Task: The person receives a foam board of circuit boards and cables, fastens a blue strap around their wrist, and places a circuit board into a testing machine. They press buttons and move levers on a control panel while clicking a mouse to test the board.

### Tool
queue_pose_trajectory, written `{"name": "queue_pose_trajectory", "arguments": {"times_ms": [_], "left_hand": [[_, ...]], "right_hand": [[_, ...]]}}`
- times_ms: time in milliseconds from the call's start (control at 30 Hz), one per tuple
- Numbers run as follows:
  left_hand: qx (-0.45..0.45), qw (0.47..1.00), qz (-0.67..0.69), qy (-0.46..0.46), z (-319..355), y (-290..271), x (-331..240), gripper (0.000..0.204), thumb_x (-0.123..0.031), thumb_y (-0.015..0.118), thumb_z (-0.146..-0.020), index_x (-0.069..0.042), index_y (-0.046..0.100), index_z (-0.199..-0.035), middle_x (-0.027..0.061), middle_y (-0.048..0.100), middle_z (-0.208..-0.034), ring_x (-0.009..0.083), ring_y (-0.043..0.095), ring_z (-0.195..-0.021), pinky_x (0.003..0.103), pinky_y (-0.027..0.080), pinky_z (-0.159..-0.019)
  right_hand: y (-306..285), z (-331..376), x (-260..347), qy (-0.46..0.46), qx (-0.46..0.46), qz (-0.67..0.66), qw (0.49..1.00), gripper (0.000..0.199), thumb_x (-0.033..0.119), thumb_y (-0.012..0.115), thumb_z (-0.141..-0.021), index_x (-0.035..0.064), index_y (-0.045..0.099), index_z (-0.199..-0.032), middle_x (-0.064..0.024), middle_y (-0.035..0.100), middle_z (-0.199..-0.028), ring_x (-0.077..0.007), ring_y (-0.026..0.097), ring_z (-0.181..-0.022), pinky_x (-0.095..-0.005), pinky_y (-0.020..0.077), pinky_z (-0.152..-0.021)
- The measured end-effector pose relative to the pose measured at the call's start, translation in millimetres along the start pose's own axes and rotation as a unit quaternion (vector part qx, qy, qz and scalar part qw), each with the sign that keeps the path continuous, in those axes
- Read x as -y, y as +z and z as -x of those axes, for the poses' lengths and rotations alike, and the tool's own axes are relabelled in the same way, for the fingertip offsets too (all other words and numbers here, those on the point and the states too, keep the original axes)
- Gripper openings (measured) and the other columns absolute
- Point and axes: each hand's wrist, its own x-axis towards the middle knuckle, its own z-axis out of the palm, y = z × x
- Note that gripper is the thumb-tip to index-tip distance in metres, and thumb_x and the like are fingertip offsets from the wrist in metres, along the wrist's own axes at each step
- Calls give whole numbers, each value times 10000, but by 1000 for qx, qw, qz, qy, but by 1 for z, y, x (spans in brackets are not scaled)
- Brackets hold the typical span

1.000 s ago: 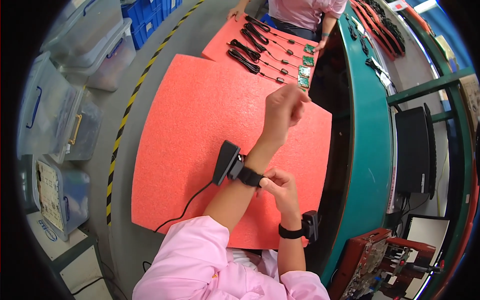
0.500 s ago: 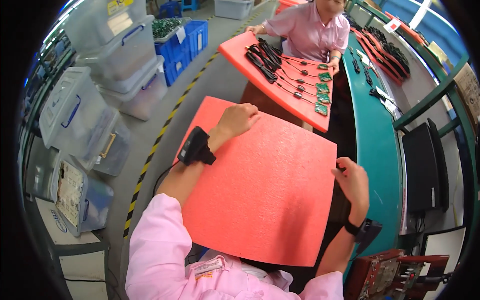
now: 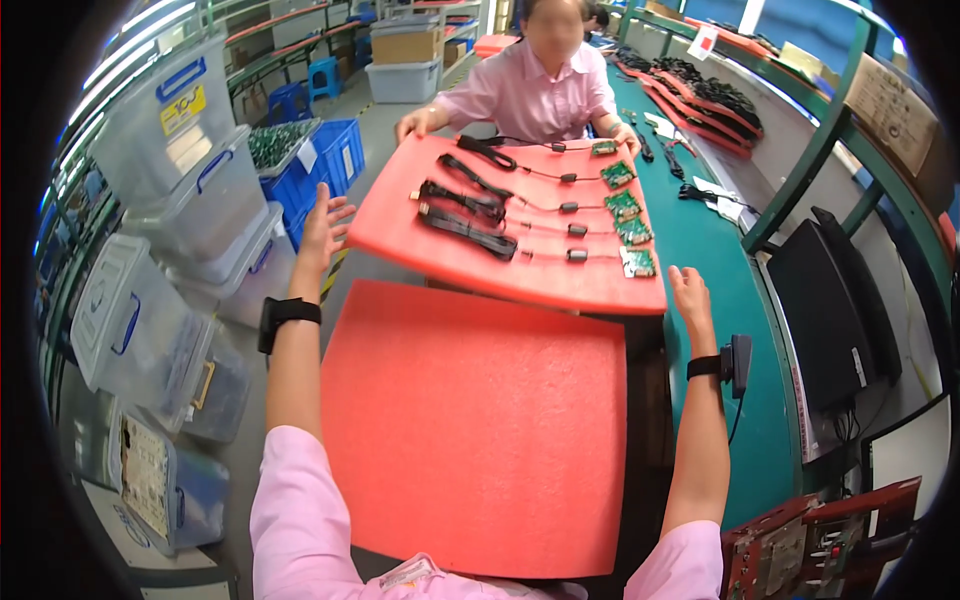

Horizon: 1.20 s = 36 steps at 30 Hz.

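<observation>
Down the right side, the green desk (image 3: 750,310) is stretching away, and in front of the person a bare coral foam sheet (image 3: 480,430) is filling the lower middle. Just beyond it a loaded foam sheet (image 3: 385,215) is spanning the space between the person's two hands: its left edge is sitting right by the left hand (image 3: 326,225), its near right corner just beside the right hand (image 3: 692,300). Both hands are standing open, fingers apart, grasping nothing; whether the left fingertips are touching the edge, I cannot tell. Across the way, one co-worker (image 3: 530,90) in a pink shirt is gripping the far side, the co-worker's two hands (image 3: 423,122) clasping opposite edges. So we are counting two foam sheets here, the near one lying lower, the far one being held up. And on the far one, black cables (image 3: 465,230) are lying in coiled bundles toward the left; at least four are showing, though they are crowding too closely for a sure count. Five green circuit boards (image 3: 633,231) are lining up along the right edge, and five small black blocks (image 3: 577,255) are sitting on the thin leads between bundles and boards. Two black wrist straps (image 3: 297,311) are circling the person's wrists, one apiece.
</observation>
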Motion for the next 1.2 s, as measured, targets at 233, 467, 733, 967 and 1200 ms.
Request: {"name": "queue_pose_trajectory", "arguments": {"times_ms": [233,467,733,967,1200], "left_hand": [[158,967,-185,-74,-23,24,-11,668,-525,564,-764,-36,424,-1197,88,580,-949,153,598,-723,280,486,-573],[182,947,-262,-41,-23,38,-3,462,-289,559,-832,0,444,-1173,72,593,-924,112,584,-750,241,477,-601],[141,959,-165,181,-39,13,16,349,-168,549,-833,39,502,-1110,84,596,-953,107,563,-812,210,438,-728],[163,944,-97,268,-9,15,-16,311,-134,521,-850,60,509,-1094,78,598,-957,94,565,-803,211,445,-726],[185,940,-113,262,-13,-1,-16,274,-147,520,-851,49,552,-1040,56,608,-920,82,563,-765,208,446,-692]], "right_hand": [[29,-44,-62,108,113,-166,974,433,312,501,-838,-10,479,-1127,-89,565,-963,-131,539,-700,-263,438,-642],[36,-38,-39,154,234,-362,889,340,227,517,-829,-33,534,-1048,-42,585,-867,-110,530,-712,-249,426,-678],[1,-26,-12,152,104,-524,832,210,125,566,-783,-25,608,-924,-28,595,-769,-93,523,-665,-214,408,-614],[-61,-34,2,77,63,-504,858,238,114,571,-794,-30,580,-983,-54,612,-863,-113,568,-779,-227,434,-721],[-47,-29,8,55,56,-541,837,212,90,593,-760,-35,605,-930,-51,609,-809,-119,559,-720,-237,427,-677]]}}
